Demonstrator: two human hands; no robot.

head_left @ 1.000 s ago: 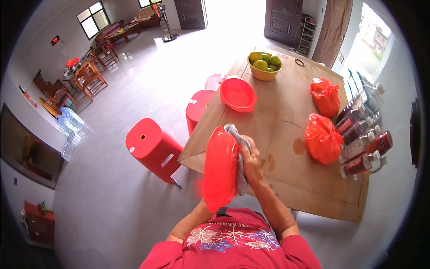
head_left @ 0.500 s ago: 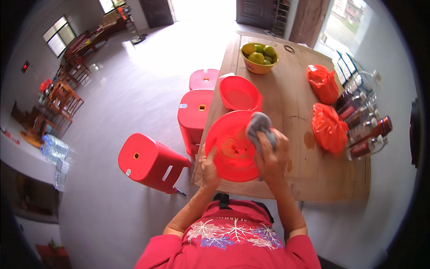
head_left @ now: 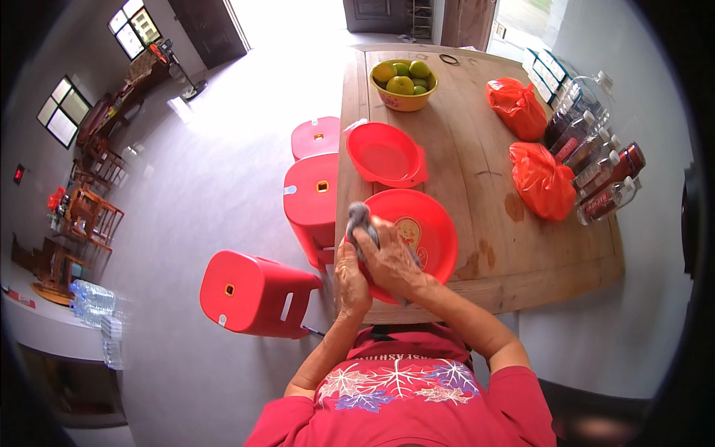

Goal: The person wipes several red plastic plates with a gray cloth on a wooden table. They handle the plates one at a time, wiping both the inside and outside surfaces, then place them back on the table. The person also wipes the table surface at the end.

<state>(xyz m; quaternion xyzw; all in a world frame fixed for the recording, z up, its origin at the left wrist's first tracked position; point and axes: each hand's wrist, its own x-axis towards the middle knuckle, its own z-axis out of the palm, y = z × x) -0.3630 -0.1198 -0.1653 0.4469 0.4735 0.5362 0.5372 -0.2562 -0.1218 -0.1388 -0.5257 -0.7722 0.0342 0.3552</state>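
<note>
A round red plastic basin (head_left: pixel 438 235) with a pale printed pattern on its bottom rests at the near edge of the wooden table. My left hand (head_left: pixel 351 281) grips its left rim, fingers partly hidden behind the rim. A crumpled grey cloth (head_left: pixel 358 217) is bunched in my right hand (head_left: pixel 392 262), which presses it against the basin's left inner side, close to my left hand. Just beyond sits a second, smaller red basin (head_left: pixel 382 153) on the table, touched by neither hand.
The wooden table (head_left: pixel 477 179) also bears a yellow bowl (head_left: pixel 403 103) of green-yellow fruit, two red plastic bags (head_left: pixel 544 182) and several bottles (head_left: pixel 596 175) along the right wall. Red stools (head_left: pixel 242 290) stand at the table's left side. Farther left are wooden chairs (head_left: pixel 97 212).
My right hand has swept the cloth from the basin's right rim across to its left side. My left hand still holds the left rim. The whole view has shifted slightly.
</note>
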